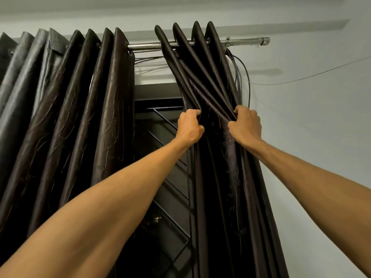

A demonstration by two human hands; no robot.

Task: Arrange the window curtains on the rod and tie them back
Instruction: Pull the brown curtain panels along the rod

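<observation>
a: overhead, both arms are reaching up toward the metal rod (146, 46), where the dark right curtain (218, 177) is hanging bunched near the rod's far end. what are the hands doing?

b: the left hand (190, 125) is curling its fingers into the panel's inner edge, and the right hand (246, 125) is gripping the folds on the outer side. both are closing tight on cloth, a little below the eyelets.

a: and the other panel?

b: the left curtain (80, 117) is hanging in even pleats along the rod. a stretch of bare rod is separating the two panels, and the window grille (160, 121) is showing through the gap.

a: so how far along is this looking?

b: by my reading, both panels are already sitting threaded on the rod, and the gathering of the right one is under way. no tie-back is showing anywhere in view, so the tying is looking like work not yet done on either side. loose cables (238, 81) are dangling just beside the right panel.
</observation>
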